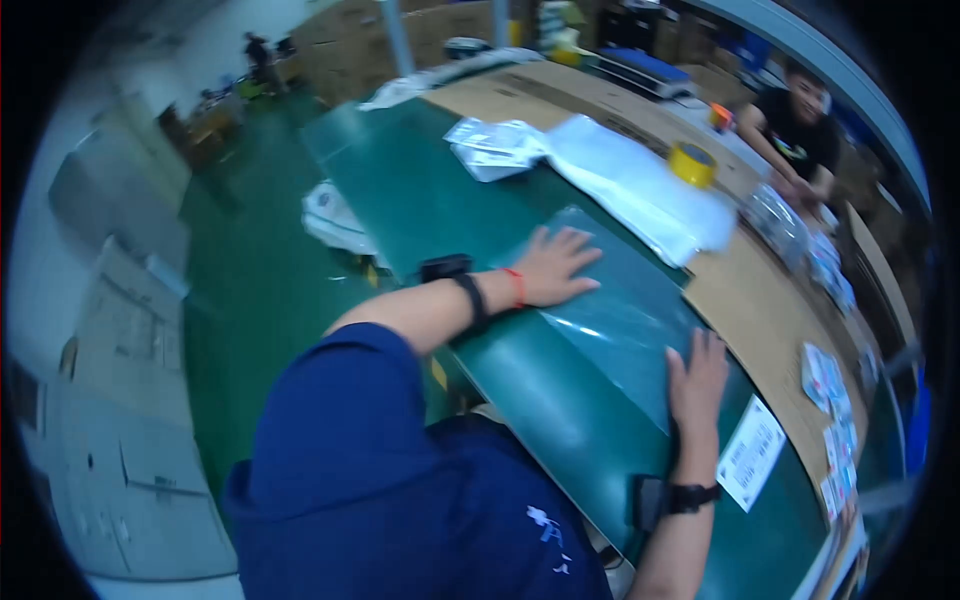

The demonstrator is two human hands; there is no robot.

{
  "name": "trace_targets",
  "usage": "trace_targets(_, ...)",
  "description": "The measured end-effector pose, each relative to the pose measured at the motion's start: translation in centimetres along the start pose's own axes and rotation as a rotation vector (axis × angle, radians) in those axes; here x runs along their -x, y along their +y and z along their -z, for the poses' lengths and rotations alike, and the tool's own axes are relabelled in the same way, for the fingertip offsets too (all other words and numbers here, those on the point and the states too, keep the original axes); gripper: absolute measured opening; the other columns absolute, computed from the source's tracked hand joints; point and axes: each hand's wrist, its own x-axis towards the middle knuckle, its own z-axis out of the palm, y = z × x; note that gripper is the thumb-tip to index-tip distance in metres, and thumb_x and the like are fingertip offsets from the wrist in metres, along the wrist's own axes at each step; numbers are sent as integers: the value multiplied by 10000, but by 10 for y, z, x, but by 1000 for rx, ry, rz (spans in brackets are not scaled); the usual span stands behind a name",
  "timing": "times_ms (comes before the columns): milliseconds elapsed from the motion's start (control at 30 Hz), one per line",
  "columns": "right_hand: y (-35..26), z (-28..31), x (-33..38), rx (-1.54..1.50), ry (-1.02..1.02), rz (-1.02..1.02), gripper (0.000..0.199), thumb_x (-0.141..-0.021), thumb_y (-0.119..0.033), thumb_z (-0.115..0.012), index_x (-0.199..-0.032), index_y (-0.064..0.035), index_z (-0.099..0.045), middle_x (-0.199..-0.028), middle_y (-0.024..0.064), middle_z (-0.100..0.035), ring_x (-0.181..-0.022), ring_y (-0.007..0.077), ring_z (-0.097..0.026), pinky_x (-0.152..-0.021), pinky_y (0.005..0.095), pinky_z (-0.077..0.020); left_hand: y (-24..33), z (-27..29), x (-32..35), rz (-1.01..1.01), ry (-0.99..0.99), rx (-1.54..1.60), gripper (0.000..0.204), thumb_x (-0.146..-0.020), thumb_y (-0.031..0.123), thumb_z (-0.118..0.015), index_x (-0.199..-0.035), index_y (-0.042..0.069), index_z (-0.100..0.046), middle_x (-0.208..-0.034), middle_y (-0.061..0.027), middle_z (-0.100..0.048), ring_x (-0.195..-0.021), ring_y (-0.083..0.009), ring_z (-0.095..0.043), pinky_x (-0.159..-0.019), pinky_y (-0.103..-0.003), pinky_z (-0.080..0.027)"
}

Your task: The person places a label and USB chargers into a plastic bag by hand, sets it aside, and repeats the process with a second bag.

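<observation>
A clear plastic bag (610, 345) lies flat on the green tabletop (520, 385) in front of me. My left hand (556, 265) rests on its far left part, fingers spread and palm down. At its right end, my right hand (698, 385) lies with the fingers stretched out and the thumb apart. Neither hand grips anything. Each wrist wears a black strap with a small dark device, and a red string circles the left wrist.
Beyond the bag lie a white plastic sheet (630, 185) and a yellow tape roll (691, 164) on cardboard (740, 300). A printed white label sheet (751, 453) is right of my right hand. Small packets (828, 380) lie farther right. Another person (795, 125) sits across the table.
</observation>
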Motion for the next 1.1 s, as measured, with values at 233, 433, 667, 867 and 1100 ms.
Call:
trace_targets(233, -7, 11, 1, -32, 6, -64, 524, -899, -326, -545, -1281, 25, -469, -1354, 243, -400, -1245, 382, -389, -1038, 448, -302, 1, 7, 4, 26, -23, 94, 636, -908, 575, -357, -1405, 178, -362, -1473, -163, -271, -1375, -368, -200, -1088, -598, -102)
trace_targets(433, -2, 3, 8, -47, 81, -50, 469, -885, -263, -576, -1230, 46, -499, -1276, 259, -452, -1175, 399, -437, -999, 437, -348, -2, -1, -4, -28, -45, 67, 647, -905, 593, -346, -1408, 186, -359, -1473, -161, -275, -1374, -364, -210, -1090, -590, -119)
trace_targets(667, 10, 7, 11, -99, 136, 23, 499, -870, -274, -599, -1243, 38, -489, -1296, 254, -450, -1189, 408, -431, -1008, 443, -352, -39, 13, -37, -173, -53, 58, 536, -927, 483, -436, -1365, 176, -423, -1438, -143, -354, -1335, -338, -315, -1072, -535, -227)
trace_targets(867, 20, 15, 12, -137, 113, -15, 527, -852, -282, -615, -1256, 30, -483, -1311, 248, -443, -1218, 404, -412, -1033, 446, -332, -23, 22, -131, -231, 212, 165, 409, -894, 335, -563, -1175, 38, -579, -1241, -183, -550, -1170, -348, -496, -1000, -414, -375)
trace_targets(1100, 14, 20, 17, -211, 94, -23, 558, -805, -280, -659, -1246, 20, -497, -1298, 236, -450, -1229, 398, -395, -1042, 452, -314, -6, -3, -309, -255, 361, 158, 441, -819, 302, -645, -1154, 24, -577, -1196, -210, -563, -1093, -368, -537, -929, -412, -437)
